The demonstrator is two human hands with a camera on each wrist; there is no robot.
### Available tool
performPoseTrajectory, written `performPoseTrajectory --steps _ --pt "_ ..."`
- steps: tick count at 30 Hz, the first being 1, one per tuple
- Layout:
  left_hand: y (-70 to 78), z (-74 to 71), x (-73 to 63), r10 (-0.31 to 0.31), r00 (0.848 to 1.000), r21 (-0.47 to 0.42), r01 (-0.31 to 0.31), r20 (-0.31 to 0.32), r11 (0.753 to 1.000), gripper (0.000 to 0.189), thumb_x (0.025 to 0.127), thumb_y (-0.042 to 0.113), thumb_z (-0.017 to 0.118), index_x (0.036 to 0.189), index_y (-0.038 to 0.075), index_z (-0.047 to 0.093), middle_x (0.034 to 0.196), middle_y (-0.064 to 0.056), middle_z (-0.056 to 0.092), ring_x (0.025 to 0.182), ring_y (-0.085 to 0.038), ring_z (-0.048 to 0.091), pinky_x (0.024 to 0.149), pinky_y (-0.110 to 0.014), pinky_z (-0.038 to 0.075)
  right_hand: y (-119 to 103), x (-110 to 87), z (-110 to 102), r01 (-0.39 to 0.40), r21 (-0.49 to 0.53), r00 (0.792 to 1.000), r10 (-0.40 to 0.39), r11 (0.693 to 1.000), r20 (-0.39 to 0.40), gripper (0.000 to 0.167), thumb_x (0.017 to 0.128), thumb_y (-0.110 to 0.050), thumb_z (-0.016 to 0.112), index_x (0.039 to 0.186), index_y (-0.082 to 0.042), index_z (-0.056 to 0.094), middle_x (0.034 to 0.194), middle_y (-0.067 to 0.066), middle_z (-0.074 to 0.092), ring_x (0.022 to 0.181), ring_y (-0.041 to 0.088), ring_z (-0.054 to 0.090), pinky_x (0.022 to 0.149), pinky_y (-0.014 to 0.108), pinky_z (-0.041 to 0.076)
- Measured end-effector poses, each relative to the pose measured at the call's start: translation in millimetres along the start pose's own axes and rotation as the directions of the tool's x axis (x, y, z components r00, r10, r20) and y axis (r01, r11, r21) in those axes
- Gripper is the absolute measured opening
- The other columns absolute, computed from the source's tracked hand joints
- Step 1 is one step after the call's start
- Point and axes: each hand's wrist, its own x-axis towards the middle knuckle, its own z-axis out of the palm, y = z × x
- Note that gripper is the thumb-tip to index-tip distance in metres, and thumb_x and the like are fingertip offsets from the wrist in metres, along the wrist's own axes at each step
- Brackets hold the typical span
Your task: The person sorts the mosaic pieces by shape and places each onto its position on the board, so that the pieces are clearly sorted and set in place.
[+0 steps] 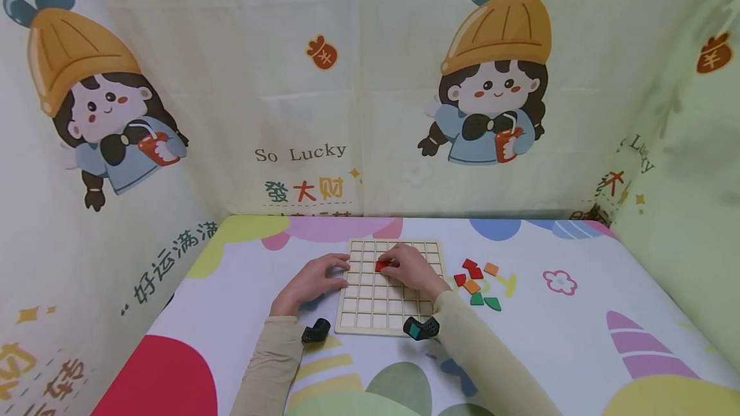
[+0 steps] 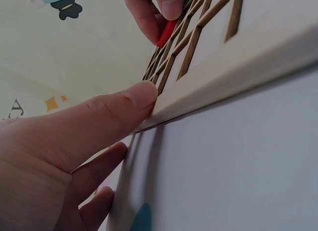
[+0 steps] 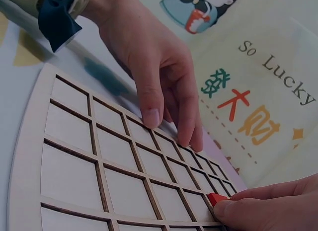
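Observation:
A pale wooden grid board [image 1: 365,306] with raised dividers and square cells lies flat on the table. Between the thumb and fingers of my right hand [image 1: 412,268] is a small flat red piece [image 3: 215,198], pinched over a cell in the upper middle of the board. The fingers cover part of the piece, so its full shape is hidden. At the board's left edge rests my left hand [image 1: 312,279], its thumb touching the wooden rim in the left wrist view and its fingers loosely bent. That hand holds no piece.
Right of the board lie loose flat pieces: several red ones [image 1: 475,273], two orange ones [image 1: 472,286] and two green ones [image 1: 493,303]. A colourful patterned cloth [image 1: 549,332] covers the table. Printed fabric [image 1: 393,114] hangs behind and at both sides.

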Motion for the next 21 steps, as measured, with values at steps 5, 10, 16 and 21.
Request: performPoseTrajectory --steps 5,10,16,21 --pt "-0.4 0.6 0.4 0.000 1.000 0.002 0.000 -0.004 1.000 0.029 0.086 0.015 0.075 0.113 0.007 0.069 0.140 -0.004 0.055 0.136 -0.028 0.042 0.114 -0.047 0.033 -0.1 -0.5 0.8 0.006 0.009 1.000 -0.006 1.000 -0.010 0.022 0.091 -0.015 0.071 0.112 -0.010 0.073 0.096 0.000 0.060 0.086 0.015 0.053 0.078 0.032 0.048" --pt "-0.3 0.6 0.1 -0.003 1.000 -0.004 0.003 -0.006 1.000 0.028 0.086 0.015 0.076 0.113 0.007 0.069 0.140 -0.005 0.055 0.137 -0.029 0.041 0.114 -0.047 0.032 -1.2 -0.9 1.9 -0.004 0.010 1.000 0.004 1.000 -0.017 0.022 0.090 -0.015 0.071 0.112 -0.010 0.073 0.097 0.000 0.060 0.086 0.015 0.053 0.078 0.032 0.048" --pt "-0.1 0.7 -1.1 -0.003 1.000 0.003 0.003 -0.002 1.000 0.029 0.086 0.016 0.076 0.113 0.007 0.069 0.140 -0.005 0.055 0.136 -0.028 0.042 0.114 -0.047 0.032 -3.0 -1.3 1.7 -0.033 0.011 0.999 0.034 0.999 -0.019 0.023 0.090 -0.016 0.072 0.112 -0.010 0.073 0.096 0.000 0.060 0.087 0.016 0.054 0.080 0.032 0.049" --pt "1.3 0.8 -1.3 -0.014 1.000 0.008 0.014 -0.004 1.000 0.029 0.086 0.016 0.076 0.113 0.008 0.069 0.140 -0.004 0.055 0.137 -0.027 0.042 0.114 -0.046 0.032 -3.7 -2.0 0.6 -0.008 0.001 1.000 0.008 1.000 -0.021 0.021 0.090 -0.015 0.071 0.110 -0.009 0.073 0.095 0.000 0.061 0.087 0.016 0.054 0.079 0.033 0.049"
